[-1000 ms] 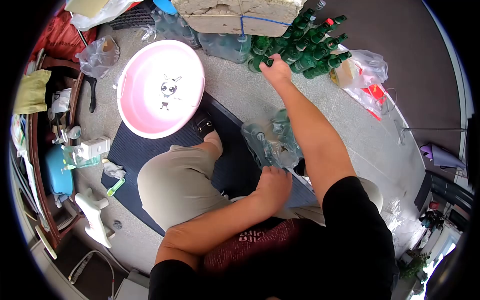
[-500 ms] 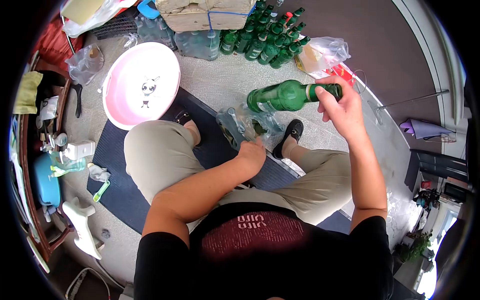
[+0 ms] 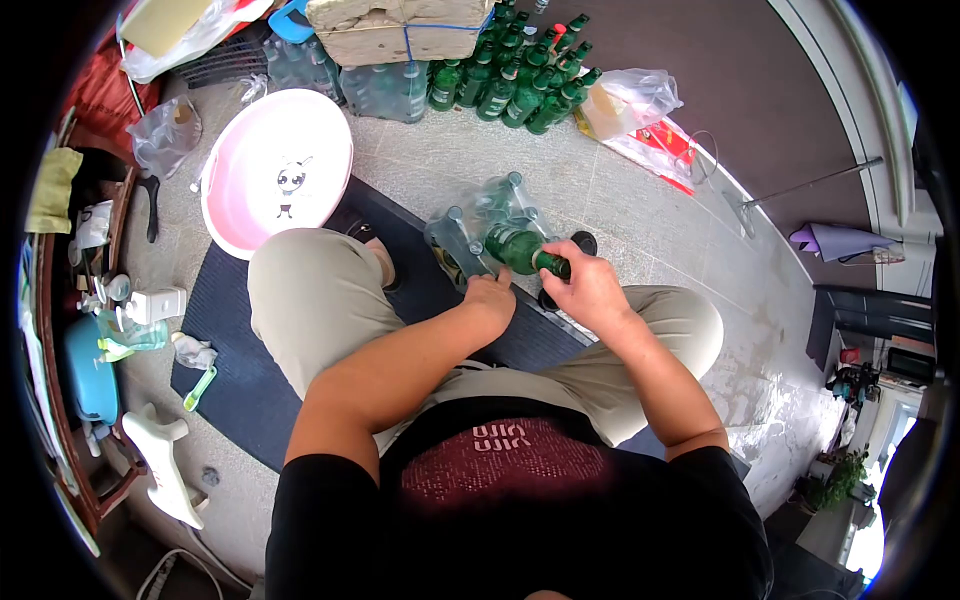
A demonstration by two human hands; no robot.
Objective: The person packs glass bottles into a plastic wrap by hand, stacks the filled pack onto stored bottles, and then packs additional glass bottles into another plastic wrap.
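Note:
My right hand (image 3: 585,285) is closed round the neck of a green glass bottle (image 3: 515,247). The bottle is tilted, its base over a clear plastic wrap (image 3: 505,200) with bottle-shaped bulges that lies on the floor between my feet. How deep the base sits in the wrap I cannot tell. At the near edge of that wrap, my left hand (image 3: 490,303) grips the plastic; its fingers are partly hidden. Something dark green or yellowish shows inside the wrap's left side.
Several green bottles (image 3: 510,85) stand at the back, beside wrapped packs (image 3: 385,92) and a foam box (image 3: 395,30). A pink basin (image 3: 330,190) is at the left on the floor. Under me lies a dark mat (image 3: 250,370). A white stool (image 3: 160,465) lies at lower left.
My right hand has brought the green bottle down and left, from the side to the plastic wrap. The wrap looks more spread open. My left hand has shifted slightly left.

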